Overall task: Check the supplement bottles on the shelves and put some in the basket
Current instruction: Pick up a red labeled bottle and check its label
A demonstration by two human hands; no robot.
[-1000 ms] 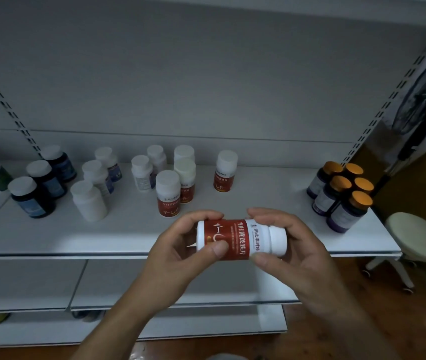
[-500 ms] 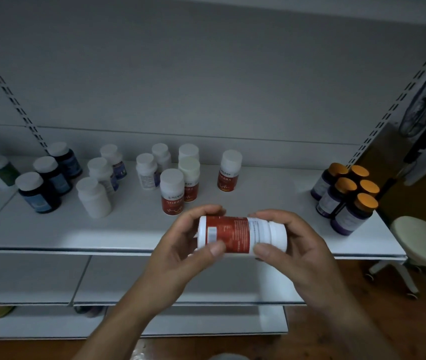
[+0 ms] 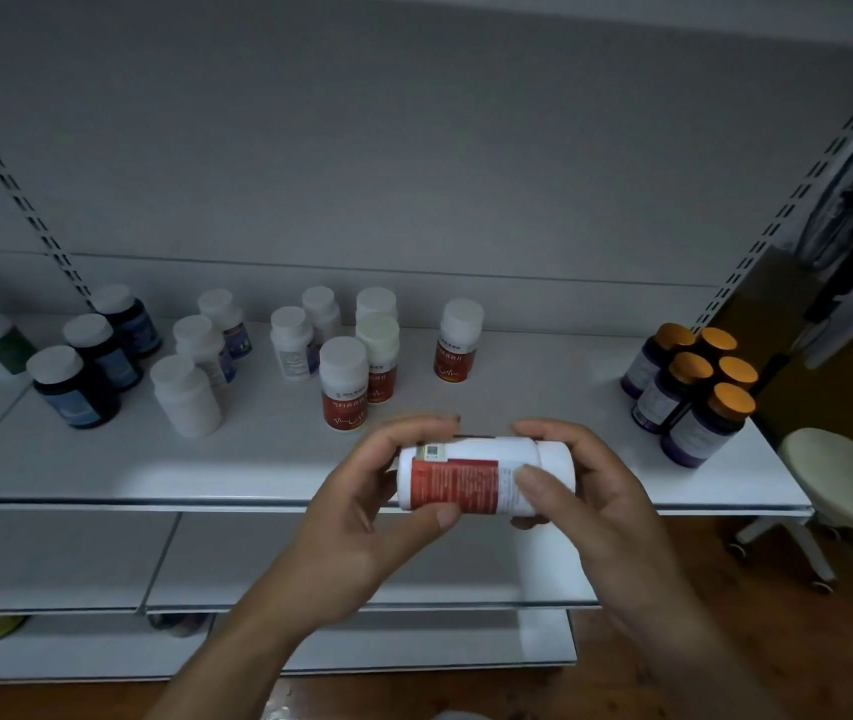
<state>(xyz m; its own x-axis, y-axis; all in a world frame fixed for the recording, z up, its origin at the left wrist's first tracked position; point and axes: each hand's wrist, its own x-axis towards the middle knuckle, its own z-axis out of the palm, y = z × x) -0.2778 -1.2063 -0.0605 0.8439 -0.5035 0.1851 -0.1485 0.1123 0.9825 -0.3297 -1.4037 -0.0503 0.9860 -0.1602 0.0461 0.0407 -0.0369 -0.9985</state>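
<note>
Red-and-white supplement bottle (image 3: 484,476) held sideways in front of the shelf (image 3: 268,459), left hand (image 3: 362,517) gripping its base end with thumb under and fingers over, right hand (image 3: 601,491) gripping the white cap end, thumb on the label

left hand (image 3: 362,517) and right hand (image 3: 603,504) meet ahead, fingers curled round one bottle (image 3: 466,480)

- Held bottle (image 3: 471,478): fine white print on the red panel, too small to read; a square code above it.
- Red-label shelf bottles (image 3: 343,392): white characters, blurred, illegible.
</note>
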